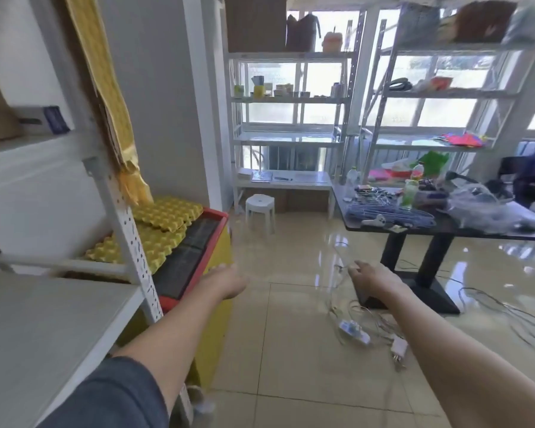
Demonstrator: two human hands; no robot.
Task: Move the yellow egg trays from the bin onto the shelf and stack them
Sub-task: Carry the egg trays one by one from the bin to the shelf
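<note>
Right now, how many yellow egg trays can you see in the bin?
2 at least. The upper egg tray lies toward the far end of the bin; the lower egg tray lies under it, reaching nearer. More may be hidden beneath, and the shelf post covers part of them.

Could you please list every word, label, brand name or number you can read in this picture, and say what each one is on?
No text in this picture can be read.
Dark blue end of the grey box on the upper white shelf: any print is blurred.
Booklets on the low white bench: too small to read.
Small packages on the far white metal rack: too small and washed out by the windows.
Clutter on the dark table: no legible label.
</note>
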